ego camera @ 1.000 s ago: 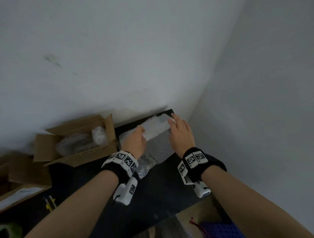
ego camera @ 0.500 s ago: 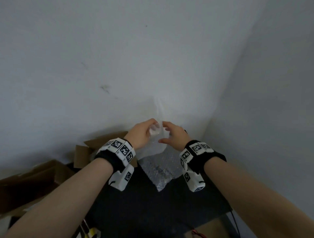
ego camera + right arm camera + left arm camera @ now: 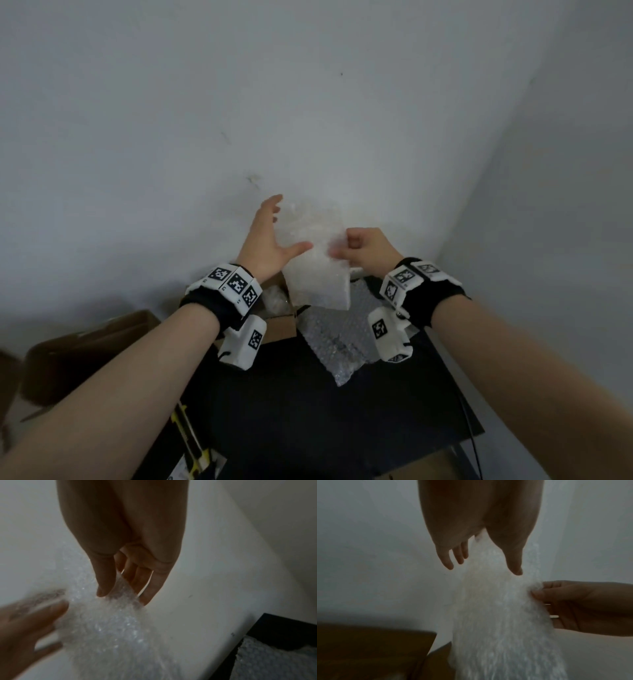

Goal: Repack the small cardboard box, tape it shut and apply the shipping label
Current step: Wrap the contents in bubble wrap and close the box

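Table (image 3: 274, 418): black, lower centre of the head view; a bubble wrap sheet (image 3: 337, 346) lies flat on it.
Cardboard box (image 3: 279, 322): open, just left of that sheet, behind my left wrist.
My right hand (image 3: 368, 248): thumb and fingers pinch the raised bubble wrap piece (image 3: 317, 260), frame centre.
My left hand (image 3: 265, 240): fingers spread, thumb touching the piece's left edge.

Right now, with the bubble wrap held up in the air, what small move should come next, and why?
Probably close the left hand on the clear bubble wrap sheet. Only the right hand pinches it, at one edge, while the left is spread open beside it, so the sheet hangs loose above the black table.
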